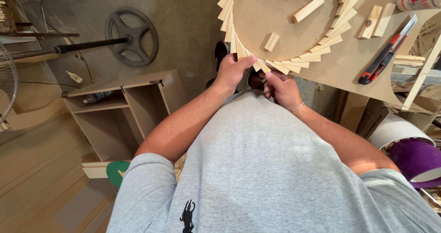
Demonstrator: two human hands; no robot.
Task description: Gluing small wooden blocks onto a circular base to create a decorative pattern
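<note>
Wooden slats (294, 65) fan round the disc (271, 12) at the worktop (353, 63) edge; your left hand (231, 72) presses them while your right hand's (281, 88) grip pinches one slat end, so a careless nudge could knock neighbours out of line. Purple bucket (413, 161) holds a white roll, I judge; the open cabinet (121, 109) shelf carries a bottle.

The one camera sits on my head and looks steeply down my chest, so my grey shirt (257, 168) fills the lower half of the view. It faces the bench edge just past my left hand (232, 72) and right hand (282, 88), both close. Beyond my left hand it takes in the floor well below.
</note>
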